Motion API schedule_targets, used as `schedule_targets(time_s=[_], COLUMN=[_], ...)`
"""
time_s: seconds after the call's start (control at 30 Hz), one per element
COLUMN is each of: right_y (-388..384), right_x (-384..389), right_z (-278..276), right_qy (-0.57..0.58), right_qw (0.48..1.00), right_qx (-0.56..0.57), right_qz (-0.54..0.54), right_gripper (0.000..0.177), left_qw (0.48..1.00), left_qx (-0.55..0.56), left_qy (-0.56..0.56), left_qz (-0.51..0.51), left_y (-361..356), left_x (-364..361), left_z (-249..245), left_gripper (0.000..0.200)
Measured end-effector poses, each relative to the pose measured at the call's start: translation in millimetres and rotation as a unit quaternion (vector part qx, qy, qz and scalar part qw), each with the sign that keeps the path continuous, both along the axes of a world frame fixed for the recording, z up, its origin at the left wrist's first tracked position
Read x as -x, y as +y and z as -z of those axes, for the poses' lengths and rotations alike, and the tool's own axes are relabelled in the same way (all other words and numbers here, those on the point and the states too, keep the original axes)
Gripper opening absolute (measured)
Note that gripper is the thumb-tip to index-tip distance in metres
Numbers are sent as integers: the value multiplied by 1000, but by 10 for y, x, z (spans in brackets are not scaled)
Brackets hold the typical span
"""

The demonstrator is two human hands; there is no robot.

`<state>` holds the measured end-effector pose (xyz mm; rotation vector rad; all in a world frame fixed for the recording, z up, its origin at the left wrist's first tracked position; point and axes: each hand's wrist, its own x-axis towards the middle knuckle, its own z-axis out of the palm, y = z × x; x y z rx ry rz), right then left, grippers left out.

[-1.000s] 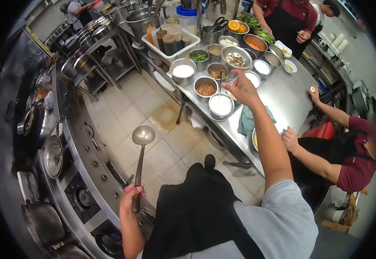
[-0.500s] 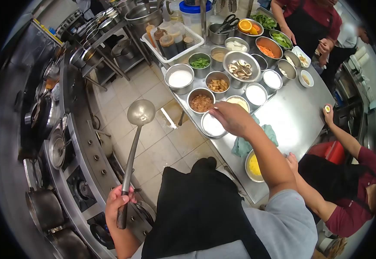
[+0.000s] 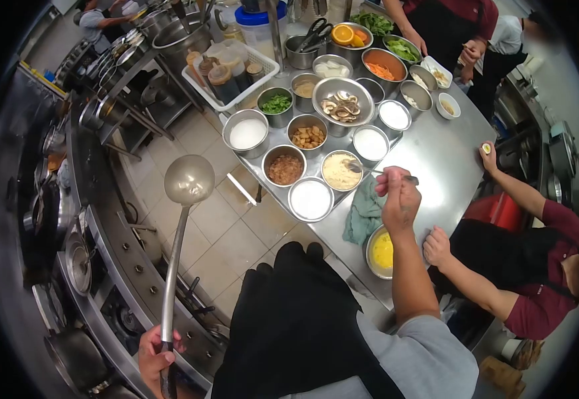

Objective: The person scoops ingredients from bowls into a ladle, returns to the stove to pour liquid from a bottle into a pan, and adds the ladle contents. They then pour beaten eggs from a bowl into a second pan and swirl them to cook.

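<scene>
My left hand (image 3: 156, 359) is wrapped round the dark handle of a long metal ladle (image 3: 190, 181), whose bowl is raised over the floor. My right hand (image 3: 399, 199) grips a metal spoon (image 3: 377, 172) by its handle. The spoon's tip rests in a round container of pale yellow, crumbly powder (image 3: 338, 174). Just in front of that stands a container of white powder (image 3: 311, 199), with a container of brown minced food (image 3: 284, 166) to its left. A green cloth (image 3: 364, 214) lies below my right hand, beside a bowl of yellow liquid (image 3: 382, 251).
On the steel table (image 3: 436, 166) stand a bowl of sliced mushrooms (image 3: 341, 106), diced brown pieces (image 3: 308, 137), chopped greens (image 3: 277, 104) and a white bottle basket (image 3: 263, 81). A stove (image 3: 126, 312) runs along the left. Co-workers stand at the right; one person's hand (image 3: 438, 246) rests at the table edge.
My right hand has moved right, from over the white powder to the spoon in the pale yellow powder. The ladle has shifted left and slightly down in view.
</scene>
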<state>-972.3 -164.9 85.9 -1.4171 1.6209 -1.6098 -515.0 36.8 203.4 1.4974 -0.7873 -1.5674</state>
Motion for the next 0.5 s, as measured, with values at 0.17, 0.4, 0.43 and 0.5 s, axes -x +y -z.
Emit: schedule_targets(time_s=[0.17, 0.4, 0.43, 0.5], right_y=[-25, -38, -58, -98], right_x=[54, -25, -35, -68], right_z=[16, 201, 230, 265], right_qy=[20, -52, -90, -131], right_qw=[998, 992, 988, 983], right_qx=[-5, -64, -72, -77], right_qz=[57, 97, 103, 104], right_gripper=[28, 27, 27, 26], left_qw=[996, 986, 986, 986], left_qx=[61, 75, 75, 59], left_qy=[59, 101, 101, 110], left_qz=[40, 108, 108, 110], left_y=[-100, -224, -240, -282], left_x=[-19, 32, 49, 87], left_z=[-46, -163, -181, -211], left_gripper=[56, 53, 53, 52])
